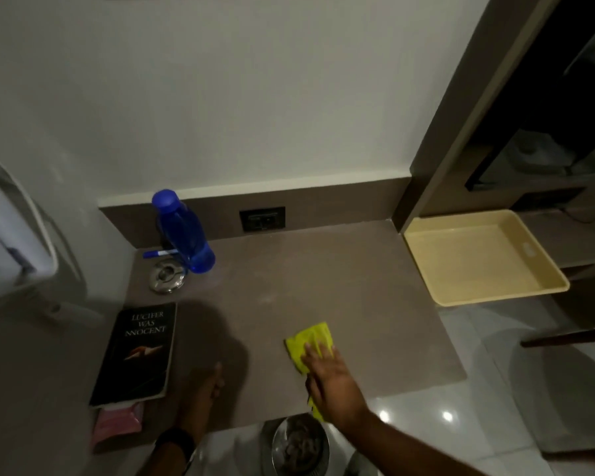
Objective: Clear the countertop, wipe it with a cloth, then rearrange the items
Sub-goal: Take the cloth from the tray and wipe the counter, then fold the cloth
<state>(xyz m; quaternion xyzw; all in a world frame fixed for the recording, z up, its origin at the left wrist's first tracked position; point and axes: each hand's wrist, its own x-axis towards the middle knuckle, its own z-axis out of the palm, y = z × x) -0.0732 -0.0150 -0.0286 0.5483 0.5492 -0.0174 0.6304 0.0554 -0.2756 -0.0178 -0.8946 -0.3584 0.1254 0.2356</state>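
Evidently the wiping step is in hand: the right hand (328, 371) presses a yellow cloth (310, 341) flat against the brown countertop (323, 280), at about five o'clock on the surface, near its front edge. The fingers (318, 350) lie extended and close together, palm down on the cloth — a flat press, not a pinch. Part of the cloth shows ahead of the fingertips toward twelve o'clock, and a strip trails under the wrist toward the front edge.

The left hand (208, 383) rests in shadow at about seven o'clock, fingers loosely extended on the surface and holding nothing, so far as the dim light allows.

Clearing appears only partly done. A black book (138, 352) lies at eight o'clock over a pink item (117, 420); a round metal dish (167, 276), a blue pen (158, 254) and a blue bottle (182, 231) cluster at ten o'clock near the back wall. A cream tray (481, 255) stands empty at two o'clock, just beyond the right edge. A steel bowl (299, 444) sits below the front edge.

The next move likely calls for sweeping the cloth across the bare middle — with steady downward pressure — and either lifting the left-side items or working round them.
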